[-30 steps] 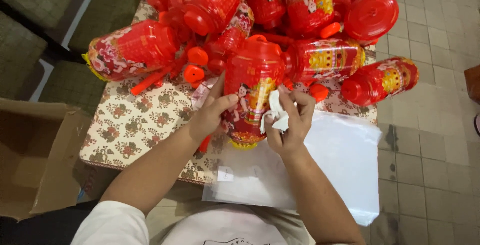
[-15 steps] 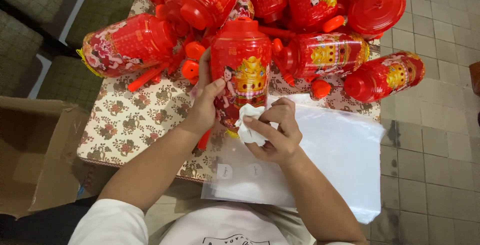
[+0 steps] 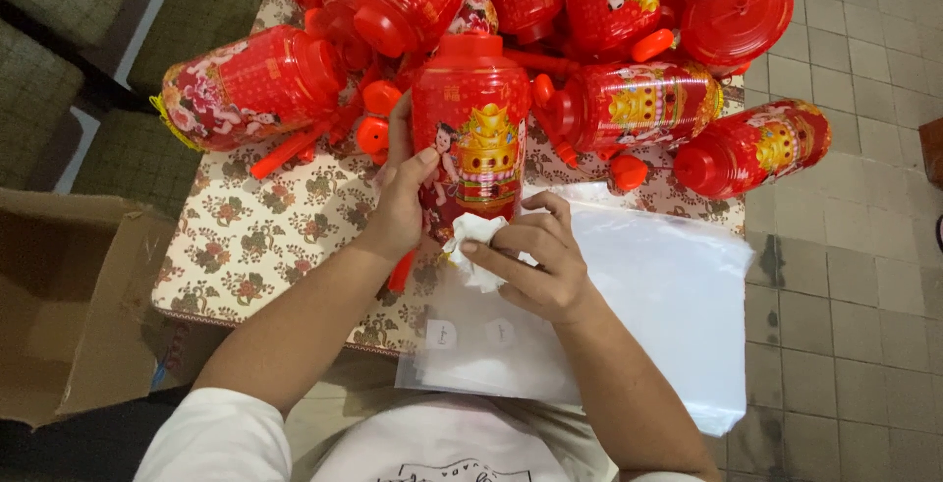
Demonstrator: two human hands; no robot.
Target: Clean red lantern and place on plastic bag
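Observation:
My left hand (image 3: 401, 202) grips the side of a red plastic lantern (image 3: 473, 123) with gold and cartoon prints, held upright over the floral tablecloth (image 3: 265, 236). My right hand (image 3: 535, 261) pinches a crumpled white cloth (image 3: 476, 236) and presses it against the lantern's lower front. A thin red stick (image 3: 398, 271) hangs below my left hand.
Several more red lanterns (image 3: 250, 84) lie piled at the table's far side, with loose orange-red caps (image 3: 373, 133) among them. A stack of clear plastic bags (image 3: 648, 305) lies at the near right edge. An open cardboard box (image 3: 69, 305) stands at left. Tiled floor at right.
The lantern has been lifted from lying among the pile to upright in my left hand. My right hand with the cloth shifted down and left onto its lower front.

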